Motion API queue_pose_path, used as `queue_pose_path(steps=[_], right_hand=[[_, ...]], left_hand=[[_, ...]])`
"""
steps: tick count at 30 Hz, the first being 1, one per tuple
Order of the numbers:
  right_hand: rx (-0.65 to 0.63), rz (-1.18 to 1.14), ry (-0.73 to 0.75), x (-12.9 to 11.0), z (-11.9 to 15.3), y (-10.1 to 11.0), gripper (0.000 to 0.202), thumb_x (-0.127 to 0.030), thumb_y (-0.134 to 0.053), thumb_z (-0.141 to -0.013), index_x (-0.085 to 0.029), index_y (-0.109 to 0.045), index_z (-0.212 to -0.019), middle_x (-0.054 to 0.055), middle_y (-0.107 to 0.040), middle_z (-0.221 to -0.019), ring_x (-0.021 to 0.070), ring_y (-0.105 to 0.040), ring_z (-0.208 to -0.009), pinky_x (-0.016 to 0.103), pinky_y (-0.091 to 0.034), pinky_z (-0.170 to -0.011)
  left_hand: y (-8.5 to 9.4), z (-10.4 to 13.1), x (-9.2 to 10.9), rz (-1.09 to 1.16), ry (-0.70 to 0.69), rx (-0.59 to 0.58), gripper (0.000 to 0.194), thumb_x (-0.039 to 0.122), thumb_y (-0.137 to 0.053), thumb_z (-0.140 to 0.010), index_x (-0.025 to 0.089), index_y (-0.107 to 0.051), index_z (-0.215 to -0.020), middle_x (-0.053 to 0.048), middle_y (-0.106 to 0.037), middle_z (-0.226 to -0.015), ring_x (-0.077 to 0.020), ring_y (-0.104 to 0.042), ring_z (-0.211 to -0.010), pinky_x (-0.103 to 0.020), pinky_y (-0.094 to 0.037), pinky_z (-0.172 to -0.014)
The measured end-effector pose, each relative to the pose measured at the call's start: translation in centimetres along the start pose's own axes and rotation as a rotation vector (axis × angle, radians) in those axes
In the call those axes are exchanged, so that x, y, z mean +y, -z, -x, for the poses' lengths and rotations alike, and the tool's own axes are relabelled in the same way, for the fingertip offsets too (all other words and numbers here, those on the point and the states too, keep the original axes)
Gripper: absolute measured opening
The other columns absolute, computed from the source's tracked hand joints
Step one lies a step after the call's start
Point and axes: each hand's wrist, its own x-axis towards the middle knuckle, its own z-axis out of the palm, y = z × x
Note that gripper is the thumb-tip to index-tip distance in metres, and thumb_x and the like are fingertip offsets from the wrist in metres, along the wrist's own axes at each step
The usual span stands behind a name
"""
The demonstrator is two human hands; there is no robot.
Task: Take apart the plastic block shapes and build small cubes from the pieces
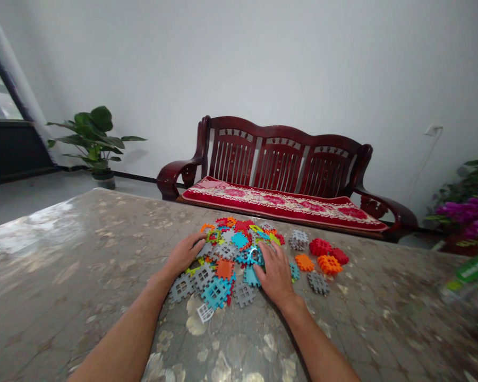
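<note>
A loose pile of notched plastic tiles in blue, grey, orange, red and green (224,269) lies on the table. My left hand (186,253) rests at the pile's left edge, beside grey tiles, its fingers apart and no piece visible in it. Over the right side of the pile is my right hand (276,269), fingers spread, touching or just above blue tiles (252,276). Right of it are small stacks: grey (298,240), red (319,246) and orange (329,265). A single orange tile (304,262) and a dark grey one (317,283) lie near them.
A small white window-shaped piece (204,313) lies in front of the pile. The table (83,254) has a patterned cover. Behind it stands a wooden bench (279,164). Purple flowers (468,215) and a green package (472,270) are at the right.
</note>
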Motion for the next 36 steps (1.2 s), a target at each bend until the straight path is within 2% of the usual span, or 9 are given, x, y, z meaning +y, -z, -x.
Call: queue_pose_path(steps=[11,21,26,30,36], right_hand=[[0.045,-0.032,0.005,-0.2,-0.1,0.3,0.055,-0.022,-0.067,-0.081,-0.021,-0.054,-0.134,0.01,-0.064,-0.123,0.0284,-0.051,-0.117,0.046,-0.041,-0.103],[0.093,-0.093,0.031,-0.3,0.1,0.4,0.055,-0.014,-0.065,-0.08,-0.022,-0.054,-0.133,0.009,-0.063,-0.12,0.0272,-0.053,-0.112,0.045,-0.042,-0.101],[0.08,-0.21,0.047,-0.8,-0.1,0.9,0.036,-0.009,-0.059,-0.081,-0.023,-0.065,-0.114,0.006,-0.066,-0.104,0.0231,-0.058,-0.1,0.038,-0.047,-0.091],[0.099,-0.284,0.042,-1.3,-0.1,1.1,0.022,-0.01,-0.06,-0.082,-0.023,-0.068,-0.097,0.004,-0.067,-0.091,0.0214,-0.06,-0.091,0.036,-0.047,-0.084],[0.141,-0.499,-0.091,-1.5,-0.3,0.8,0.018,-0.016,-0.059,-0.085,-0.023,-0.069,-0.099,0.004,-0.07,-0.095,0.0189,-0.064,-0.093,0.033,-0.05,-0.086]], left_hand=[[0.1,0.0,0.2,-0.008,0.013,-0.007,0.052,0.048,-0.039,-0.087,0.017,-0.067,-0.118,-0.01,-0.067,-0.129,-0.0278,-0.059,-0.121,-0.042,-0.04,-0.11],[0.1,0.1,0.1,0.006,0.007,0.003,0.051,0.047,-0.04,-0.087,0.018,-0.068,-0.117,-0.009,-0.067,-0.128,-0.0277,-0.059,-0.121,-0.043,-0.04,-0.11],[0.1,0.1,0.2,-0.003,0.005,-0.005,0.052,0.048,-0.039,-0.087,0.018,-0.067,-0.119,-0.009,-0.067,-0.129,-0.0274,-0.059,-0.121,-0.042,-0.04,-0.109],[0.2,0.1,0.5,-0.007,0.016,-0.004,0.054,0.049,-0.038,-0.086,0.017,-0.067,-0.119,-0.009,-0.067,-0.128,-0.028,-0.06,-0.12,-0.042,-0.041,-0.108],[0.2,0.1,0.4,-0.005,0.011,-0.004,0.054,0.05,-0.038,-0.087,0.018,-0.068,-0.118,-0.009,-0.067,-0.128,-0.028,-0.06,-0.12,-0.042,-0.041,-0.108]])
